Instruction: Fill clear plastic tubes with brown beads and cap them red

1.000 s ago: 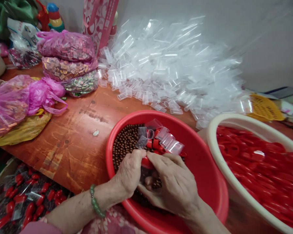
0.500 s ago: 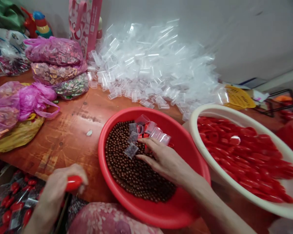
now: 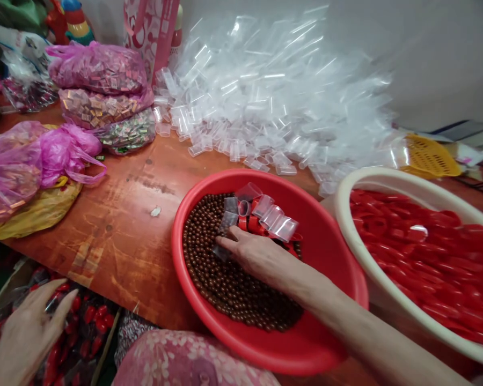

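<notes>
"Where are the two hands?"

"The left hand (image 3: 28,327) is at the lower left, over an open box (image 3: 8,287) filled with small red and clear plastic pieces (image 3: 90,321). Its thumb and fingers are spread apart. Whether it touches the pieces, I can't tell."

"And the right hand (image 3: 257,254)?"

"Reaching into a round, glossy red plastic basin (image 3: 326,241). Its fingertips are at a small, clear plastic sleeve (image 3: 222,253) that lies over the beads. I can't tell whether they're pinched on it or only resting there."

"Which beads?"

"Small, round, shiny brown beads (image 3: 209,268), spread over the basin's left side and bottom. Toward the far rim lie more clear sleeves (image 3: 271,214), with short red plastic pieces (image 3: 255,225) among them."

"What's around the basin?"

"Just to the right, a cream-white plastic tub (image 3: 342,209) full of glossy red plastic parts (image 3: 418,257). Beyond the basin, a big heap of clear plastic sleeves (image 3: 273,96) on the worn reddish-brown table (image 3: 132,236). Far left, see-through pink plastic bags (image 3: 100,69), stacked and packed with small pieces."
</notes>
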Action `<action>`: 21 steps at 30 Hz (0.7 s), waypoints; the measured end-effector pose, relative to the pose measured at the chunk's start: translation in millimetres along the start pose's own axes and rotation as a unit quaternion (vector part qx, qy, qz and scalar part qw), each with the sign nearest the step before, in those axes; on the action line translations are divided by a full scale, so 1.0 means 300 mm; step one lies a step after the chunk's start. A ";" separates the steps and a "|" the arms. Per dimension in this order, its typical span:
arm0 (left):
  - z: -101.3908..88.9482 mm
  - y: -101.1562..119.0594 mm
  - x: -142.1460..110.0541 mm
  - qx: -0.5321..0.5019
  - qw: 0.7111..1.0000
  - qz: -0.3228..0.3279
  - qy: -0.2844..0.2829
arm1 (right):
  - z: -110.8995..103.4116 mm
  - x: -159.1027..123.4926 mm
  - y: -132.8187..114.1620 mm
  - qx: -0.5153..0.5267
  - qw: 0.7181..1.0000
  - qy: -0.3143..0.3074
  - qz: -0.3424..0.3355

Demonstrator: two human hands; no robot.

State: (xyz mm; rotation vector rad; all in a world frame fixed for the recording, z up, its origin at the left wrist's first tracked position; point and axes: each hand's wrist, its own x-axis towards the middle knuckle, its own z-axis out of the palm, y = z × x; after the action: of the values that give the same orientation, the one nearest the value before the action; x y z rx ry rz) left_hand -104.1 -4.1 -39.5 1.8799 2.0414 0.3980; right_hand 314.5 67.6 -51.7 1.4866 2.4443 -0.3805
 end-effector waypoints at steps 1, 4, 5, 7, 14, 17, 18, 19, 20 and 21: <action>0.008 0.055 0.014 -0.008 1.000 0.016 0.005 | 0.000 0.001 -0.007 -0.009 1.000 -0.008 -0.004; 0.052 0.269 0.076 -0.119 0.980 0.145 0.063 | -0.001 -0.007 -0.022 -0.023 0.999 -0.027 -0.002; 0.073 0.344 0.100 -0.164 0.964 0.196 0.069 | -0.002 -0.015 -0.022 -0.024 0.999 -0.034 0.005; 0.124 0.481 0.146 -0.247 0.918 0.302 0.072 | -0.005 -0.035 -0.016 -0.024 0.998 -0.050 0.029; 0.312 0.670 0.235 -0.265 0.865 0.421 0.066 | -0.010 -0.025 -0.025 -0.007 0.990 -0.098 0.099; 0.335 0.667 0.239 -0.230 0.878 0.414 0.066 | 0.001 0.043 -0.066 0.031 0.991 -0.097 0.085; 0.334 0.665 0.238 -0.221 0.881 0.413 0.064 | 0.005 0.066 -0.079 0.047 0.991 -0.095 0.077; 0.332 0.664 0.238 -0.214 0.884 0.412 0.061 | 0.010 0.087 -0.088 0.066 0.991 -0.092 0.067; 0.330 0.662 0.238 -0.208 0.886 0.410 0.058 | 0.015 0.105 -0.094 0.089 0.991 -0.087 0.055; 0.329 0.660 0.237 -0.205 0.888 0.408 0.057 | 0.019 0.119 -0.097 0.113 0.990 -0.080 0.042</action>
State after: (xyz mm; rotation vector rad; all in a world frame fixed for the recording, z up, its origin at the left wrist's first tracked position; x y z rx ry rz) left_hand 111.5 81.9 -49.1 2.3569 0.9800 1.0647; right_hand 273.1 82.3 -66.8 1.5737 2.2666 -0.7499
